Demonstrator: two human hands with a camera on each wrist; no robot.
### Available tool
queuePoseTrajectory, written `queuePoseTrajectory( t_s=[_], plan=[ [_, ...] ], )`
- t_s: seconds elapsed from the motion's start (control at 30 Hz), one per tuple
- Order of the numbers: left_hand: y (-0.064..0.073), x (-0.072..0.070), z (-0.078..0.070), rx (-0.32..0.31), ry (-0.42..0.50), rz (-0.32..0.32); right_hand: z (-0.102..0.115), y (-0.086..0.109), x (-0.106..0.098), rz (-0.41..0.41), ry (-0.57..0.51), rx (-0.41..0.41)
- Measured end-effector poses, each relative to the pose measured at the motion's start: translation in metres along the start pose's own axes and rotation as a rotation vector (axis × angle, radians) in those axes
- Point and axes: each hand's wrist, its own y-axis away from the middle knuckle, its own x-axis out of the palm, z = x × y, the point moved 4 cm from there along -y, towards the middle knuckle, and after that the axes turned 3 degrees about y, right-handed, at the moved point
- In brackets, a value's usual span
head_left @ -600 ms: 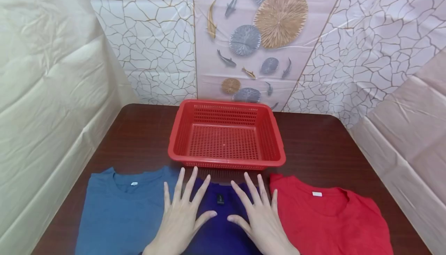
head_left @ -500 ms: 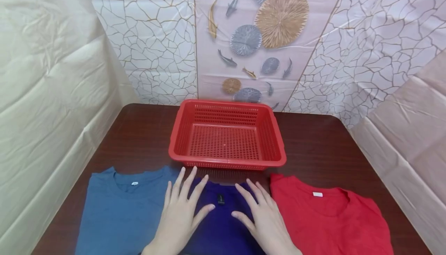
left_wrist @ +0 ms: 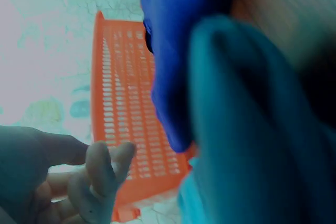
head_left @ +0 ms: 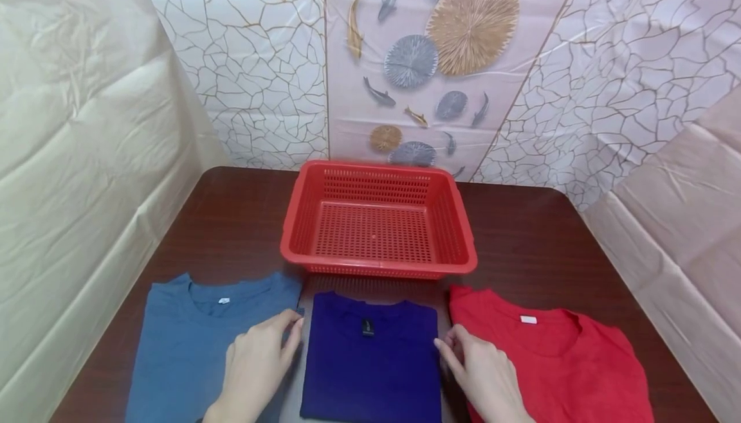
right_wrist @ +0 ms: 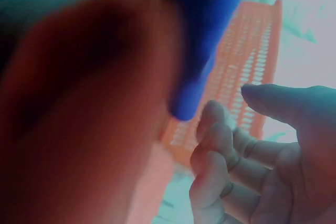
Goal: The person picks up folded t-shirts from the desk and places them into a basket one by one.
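A folded navy T-shirt (head_left: 370, 365) with a black neck label lies in the middle, on a flat grey surface (head_left: 292, 384). To its left is a blue-grey T-shirt (head_left: 191, 346), to its right a red T-shirt (head_left: 556, 352). My left hand (head_left: 257, 355) is over the blue-grey shirt's right edge, thumb and fingers loosely bent and close together. At the navy shirt's right edge, my right hand (head_left: 483, 365) has its fingers loosely curled. Both wrist views show nothing held by the left hand (left_wrist: 79, 177) or the right hand (right_wrist: 262, 161).
Behind the shirts stands a red plastic basket (head_left: 379, 265) with perforated walls and nothing inside. The dark brown table (head_left: 237, 230) extends on both sides of it. Patterned sheets (head_left: 260, 76) hang behind the table, with pale cloth (head_left: 87, 217) at the sides.
Both hands have moved apart from above the navy shirt to its two sides, uncovering it. Their spread fingers have bent inward. The shirts and basket stay in place.
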Motion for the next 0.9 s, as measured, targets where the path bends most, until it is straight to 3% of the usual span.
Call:
queuePoseTrajectory(
  t_s=[0.13,0.3,0.5,0.63,0.9],
  plan=[
    [-0.001,0.008,0.011,-0.072,-0.038,0.124,-0.014,0.000,0.004,0.052,0.020,0.017],
    [0.000,0.023,0.017,-0.069,-0.014,0.205,-0.018,-0.003,0.013,0.091,0.008,0.014],
    [-0.002,0.039,0.012,-0.002,0.085,0.241,-0.012,-0.007,0.022,0.138,-0.041,0.018],
    [-0.004,0.045,0.008,0.010,0.154,0.288,-0.005,-0.009,0.028,0.192,-0.103,0.018],
    [-0.003,0.056,0.006,-0.109,0.384,0.531,0.000,-0.012,0.035,0.317,-0.240,0.107]
  ],
)
